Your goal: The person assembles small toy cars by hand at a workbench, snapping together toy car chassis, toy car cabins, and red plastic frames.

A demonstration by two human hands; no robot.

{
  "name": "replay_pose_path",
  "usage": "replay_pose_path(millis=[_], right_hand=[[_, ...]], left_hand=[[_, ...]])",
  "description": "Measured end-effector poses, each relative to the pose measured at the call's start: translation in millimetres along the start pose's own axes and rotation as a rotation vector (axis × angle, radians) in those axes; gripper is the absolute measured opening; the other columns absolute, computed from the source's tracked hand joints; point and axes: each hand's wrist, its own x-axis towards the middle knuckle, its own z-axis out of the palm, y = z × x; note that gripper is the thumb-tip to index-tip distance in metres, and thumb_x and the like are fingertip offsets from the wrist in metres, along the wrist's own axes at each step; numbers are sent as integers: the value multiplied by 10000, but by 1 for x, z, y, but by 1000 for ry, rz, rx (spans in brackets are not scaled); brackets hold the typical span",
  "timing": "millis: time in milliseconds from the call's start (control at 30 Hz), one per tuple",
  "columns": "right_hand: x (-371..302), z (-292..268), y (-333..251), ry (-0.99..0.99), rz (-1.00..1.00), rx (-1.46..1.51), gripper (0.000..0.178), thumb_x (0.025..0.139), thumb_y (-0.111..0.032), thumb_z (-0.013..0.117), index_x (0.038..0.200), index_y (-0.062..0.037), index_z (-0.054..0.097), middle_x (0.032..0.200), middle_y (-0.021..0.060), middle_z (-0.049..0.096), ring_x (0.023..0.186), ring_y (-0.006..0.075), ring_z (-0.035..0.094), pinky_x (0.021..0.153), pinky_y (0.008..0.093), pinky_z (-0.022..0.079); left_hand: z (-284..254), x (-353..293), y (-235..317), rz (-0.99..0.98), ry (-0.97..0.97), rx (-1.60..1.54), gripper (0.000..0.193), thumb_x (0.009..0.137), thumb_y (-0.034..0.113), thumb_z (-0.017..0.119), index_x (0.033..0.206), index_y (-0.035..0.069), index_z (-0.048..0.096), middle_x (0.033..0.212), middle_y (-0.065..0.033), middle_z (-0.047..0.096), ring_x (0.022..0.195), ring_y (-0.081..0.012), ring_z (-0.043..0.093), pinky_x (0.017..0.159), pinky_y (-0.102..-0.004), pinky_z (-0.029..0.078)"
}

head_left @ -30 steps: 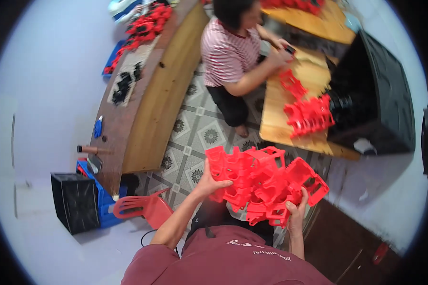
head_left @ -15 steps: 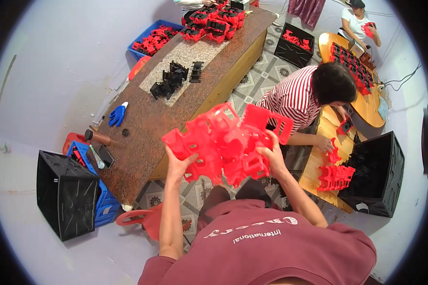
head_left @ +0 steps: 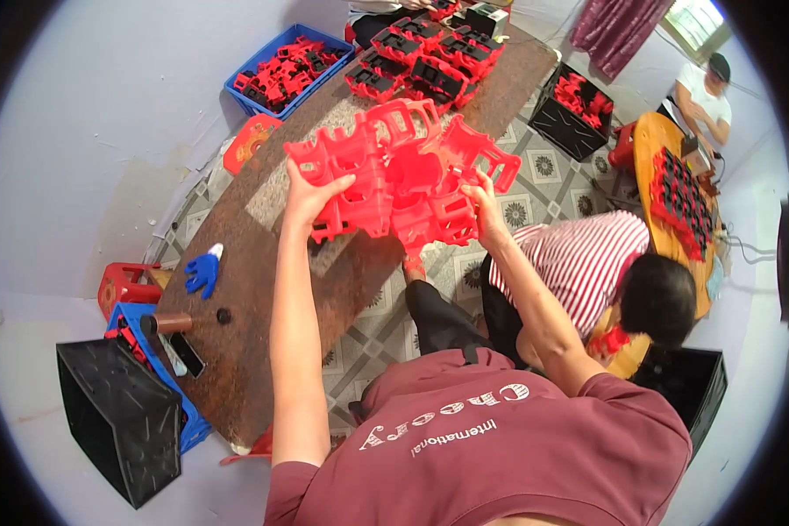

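Left hand (head_left: 307,198) grips red frames (head_left: 405,174); right hand (head_left: 487,210) likewise

Red plastic frames (head_left: 416,173) (a cluster) between left fingers (head_left: 337,186) and right fingers (head_left: 482,188)

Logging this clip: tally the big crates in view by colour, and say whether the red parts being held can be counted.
Black crates: 3
Blue crates: 2
Total: 5
The red parts in both hands overlap too much to count.
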Motion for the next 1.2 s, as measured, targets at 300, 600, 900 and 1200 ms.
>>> replay_pose_path(millis=[300, 600, 900, 1200], right_hand=[[180, 8, 67, 181, 280, 125, 682, 841, -256, 672, 1399, -79, 322, 1239, 143, 535, 1100, 243, 586, 908, 381, 519], [245, 14, 83, -89, 570, 235, 436, 927, -346, 591, 1269, -94, 488, 1187, 118, 625, 1056, 267, 645, 885, 451, 561], [246, 39, 79, -220, 749, 85, 480, 978, -476, 507, 1288, -110, 529, 1226, 88, 638, 1107, 259, 629, 879, 463, 552], [170, 53, 54, 362, -24, -651, 573, 927, -552, 532, 1188, -45, 584, 1078, 162, 649, 951, 302, 585, 822, 488, 449]], left_hand=[[17, 234, -58, -357, -127, 300, 1361, 511, 299, 971, 1511, 21, 90, 1400, -203, 479, 1265, -288, 509, 1052, -426, 426], [-10, 278, -92, -492, -187, 315, 1129, 665, 541, 840, 1473, 13, 256, 1404, -185, 481, 1299, -288, 471, 1072, -432, 386], [-63, 220, -84, -669, -240, 325, 1305, 624, 783, 704, 1522, -3, 177, 1517, -256, 316, 1384, -324, 373, 1114, -429, 315], [-123, 80, -155, -291, 145, 738, 969, 763, 714, 632, 1508, 192, 299, 1490, -175, 380, 1361, -388, 362, 1067, -619, 250]])
